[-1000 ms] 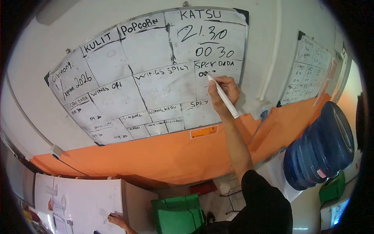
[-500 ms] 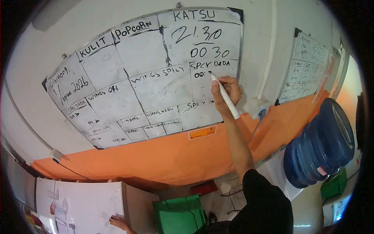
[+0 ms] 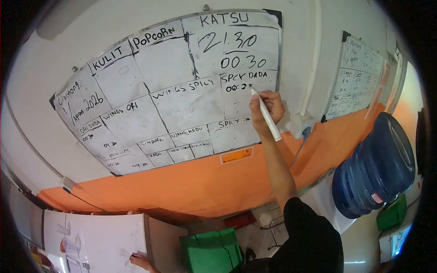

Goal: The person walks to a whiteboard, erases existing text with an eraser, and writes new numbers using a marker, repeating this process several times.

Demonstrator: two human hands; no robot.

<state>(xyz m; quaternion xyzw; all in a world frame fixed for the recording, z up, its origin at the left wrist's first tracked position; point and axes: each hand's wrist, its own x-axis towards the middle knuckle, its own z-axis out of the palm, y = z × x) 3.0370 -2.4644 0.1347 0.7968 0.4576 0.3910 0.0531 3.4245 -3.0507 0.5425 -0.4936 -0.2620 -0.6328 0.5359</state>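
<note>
My right hand (image 3: pixel 270 107) is closed round a white marker (image 3: pixel 271 125), whose tip meets the whiteboard (image 3: pixel 182 107) just under the "SPCY DADA" heading. Beside the tip, black handwriting begins with "00:2", followed by a partly formed digit. Low in the view, my left hand (image 3: pixel 141 261) rests on the white appliance top (image 3: pixel 102 236) near its right edge. Its fingers are curled together, and what they hold, if anything, is too small to make out. The board is ruled into boxes with labels such as KATSU, POPCORN and WINGS SPICY.
A second whiteboard (image 3: pixel 357 75) hangs farther right. A blue water jug (image 3: pixel 371 168) stands at the right, near my arm. A green container (image 3: pixel 211 250) sits beside the appliance, and a socket box with a plug (image 3: pixel 306 132) is on the wall.
The marker has shifted slightly right, adding strokes after "00:" under "SPCY DADA". My left hand stays on the appliance. The view has shifted slightly.
</note>
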